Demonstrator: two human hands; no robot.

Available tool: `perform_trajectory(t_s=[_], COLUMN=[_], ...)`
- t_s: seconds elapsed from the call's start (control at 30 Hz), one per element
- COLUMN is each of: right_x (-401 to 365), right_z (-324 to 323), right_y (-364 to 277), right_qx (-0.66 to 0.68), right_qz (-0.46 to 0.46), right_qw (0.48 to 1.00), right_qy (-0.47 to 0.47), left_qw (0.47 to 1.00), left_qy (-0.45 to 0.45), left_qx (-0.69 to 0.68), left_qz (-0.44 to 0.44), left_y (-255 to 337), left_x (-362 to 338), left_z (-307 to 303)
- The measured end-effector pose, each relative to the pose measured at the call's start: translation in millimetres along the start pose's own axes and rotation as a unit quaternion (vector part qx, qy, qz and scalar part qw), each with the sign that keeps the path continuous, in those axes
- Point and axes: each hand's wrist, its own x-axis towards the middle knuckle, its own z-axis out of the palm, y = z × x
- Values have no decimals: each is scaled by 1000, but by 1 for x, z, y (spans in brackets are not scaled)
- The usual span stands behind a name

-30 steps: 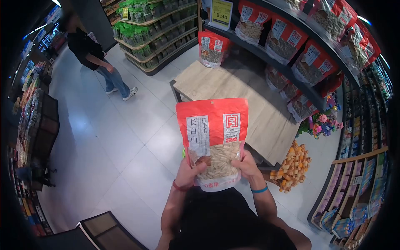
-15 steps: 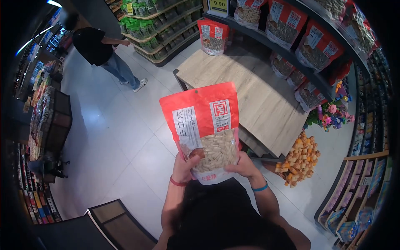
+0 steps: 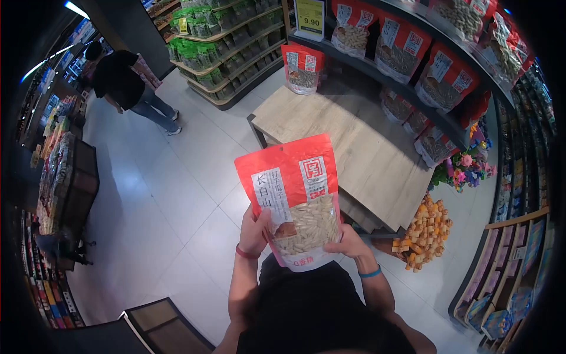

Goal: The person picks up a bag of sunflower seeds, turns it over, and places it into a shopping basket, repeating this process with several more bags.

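In front of my body I hold a red and white bag of seeds [image 3: 306,221], its printed front and clear window facing me. My left hand [image 3: 254,230] grips the lower left edge, thumb laid across the front. On the lower right side, my right hand [image 3: 348,241] pinches the bag with its thumb in front; the fingers behind are hidden. Beyond the bag is a wood-topped display table [image 3: 354,141]. One red bag [image 3: 303,68] stands upright at its far end.
A shelf [image 3: 377,62] of similar red bags rises behind the table. Tiered racks of green packs [image 3: 227,50] stand farther back. A person in a black top [image 3: 121,76] is on the left aisle. To the right are a pile of orange and tan pieces [image 3: 427,230] and flowers [image 3: 466,168].
The bag is slightly lower and tilted differently, and my left hand has slid up its left edge. The person in the aisle has moved left and turned.
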Motion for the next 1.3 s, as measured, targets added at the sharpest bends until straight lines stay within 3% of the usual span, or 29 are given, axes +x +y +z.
perform_trajectory(t_s=[0.17, 0.23, 0.27, 0.3, 0.37, 0.43, 0.6, 0.83, 1.03, 1.17, 1.3], right_x=[30, 42, 52, 62, 81, 99, 131, 154, 178, 193, 202], right_z=[8, 11, 16, 18, 25, 34, 52, 97, 118, 131, 144], right_y=[4, 2, 4, 0, -9, -10, -9, -33, -30, -25, -28], right_qx=[-132, -55, 59, 60, 181, 163, 146, 158, 167, 138, 149], right_qz=[-27, -39, -103, -99, -91, -110, -36, -19, 7, -45, -49], right_qw=[989, 997, 992, 992, 979, 980, 979, 978, 972, 971, 966], right_qy=[-54, -36, -41, -42, -14, 37, 137, 137, 168, 190, 204], left_qw=[997, 996, 995, 995, 996, 997, 999, 998, 999, 999, 994], left_qy=[0, -4, -10, -7, -30, -29, -6, 28, 39, 17, 1], left_qx=[-69, -86, -101, -103, -81, -69, -37, 58, 22, 1, 93], left_qz=[27, 24, 16, 16, 7, 5, 18, 10, -15, -32, -53], left_y=[15, 19, 21, 21, 21, 23, 29, 49, 63, 66, 71], left_x=[3, 2, 1, 1, 0, 0, 0, 3, 16, 13, 13], left_z=[-21, -28, -33, -37, -46, -52, -78, -111, -141, -158, -166])
